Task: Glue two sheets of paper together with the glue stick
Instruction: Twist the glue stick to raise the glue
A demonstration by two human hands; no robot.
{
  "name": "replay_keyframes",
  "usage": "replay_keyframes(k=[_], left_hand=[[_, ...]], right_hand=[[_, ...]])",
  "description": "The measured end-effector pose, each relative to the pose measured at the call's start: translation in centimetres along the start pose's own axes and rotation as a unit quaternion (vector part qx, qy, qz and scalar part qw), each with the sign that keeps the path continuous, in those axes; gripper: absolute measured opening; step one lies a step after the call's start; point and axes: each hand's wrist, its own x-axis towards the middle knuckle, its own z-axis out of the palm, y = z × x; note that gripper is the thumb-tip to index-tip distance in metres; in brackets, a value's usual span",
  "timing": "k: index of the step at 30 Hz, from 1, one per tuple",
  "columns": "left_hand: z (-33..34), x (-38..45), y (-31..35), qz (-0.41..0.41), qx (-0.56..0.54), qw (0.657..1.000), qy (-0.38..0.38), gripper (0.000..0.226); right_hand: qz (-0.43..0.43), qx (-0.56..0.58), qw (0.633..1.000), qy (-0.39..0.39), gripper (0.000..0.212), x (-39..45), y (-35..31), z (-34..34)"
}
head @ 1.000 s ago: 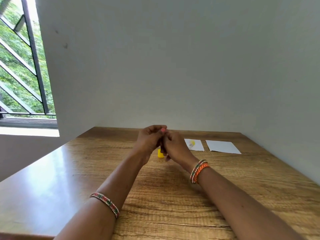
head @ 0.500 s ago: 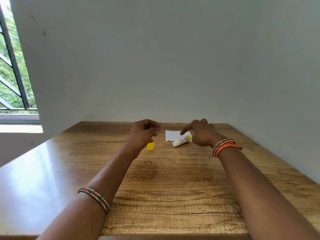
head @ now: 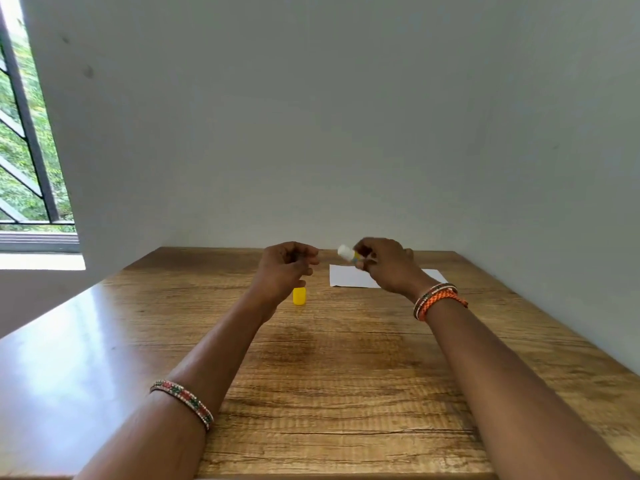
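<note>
My right hand (head: 388, 266) holds the white glue stick (head: 347, 253) above the table, its white end pointing left. My left hand (head: 285, 268) hovers just to the left of it, fingers curled with nothing visible in them. The yellow cap (head: 299, 296) stands on the wooden table (head: 311, 375) just below my left hand. One white sheet of paper (head: 349, 277) lies flat behind my right hand, partly hidden by it. A corner of a second white sheet (head: 431, 273) shows to the right of my wrist.
A grey wall runs along the table's back and right sides. A barred window (head: 24, 150) is at the far left. Bracelets sit on both arms.
My right hand has picked the glue stick up off the table and raised it. My left hand stays near the yellow cap, which stands on the table.
</note>
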Motion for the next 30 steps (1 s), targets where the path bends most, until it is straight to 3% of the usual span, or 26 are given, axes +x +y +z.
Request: replay_keyframes(k=[2,4,9,14,18,24,30], left_hand=[[0.0,0.0,0.2,0.004,-0.022,1.0,0.005,0.019],[0.2,0.0,0.3,0.006,-0.046,0.999,0.0,0.029],[0.2,0.0,0.8,0.0,-0.18,0.984,0.007,0.031],[-1.3,0.5,1.1,-0.011,-0.271,0.962,0.009,0.022],[-1.1,0.4,1.4,-0.005,-0.232,0.973,0.007,0.023],[-1.3,0.3,1.6,-0.002,-0.204,0.977,0.061,0.012],[-1.4,0.3,1.7,0.001,-0.194,0.981,0.021,0.011]], right_hand=[[0.006,0.195,0.98,0.039,0.018,-0.2,-1.4,-0.7],[0.016,0.351,0.935,0.036,0.017,-0.7,-3.5,-1.0],[0.016,0.543,0.839,-0.005,0.028,-1.8,-7.4,0.8],[-0.026,0.511,0.859,0.014,0.041,-2.3,-9.0,1.9],[0.005,0.474,0.879,0.051,0.032,-2.2,-8.9,2.0],[0.019,0.499,0.864,0.067,0.019,-2.7,-9.0,2.8],[0.029,0.562,0.826,0.042,0.009,-2.6,-9.2,2.8]])
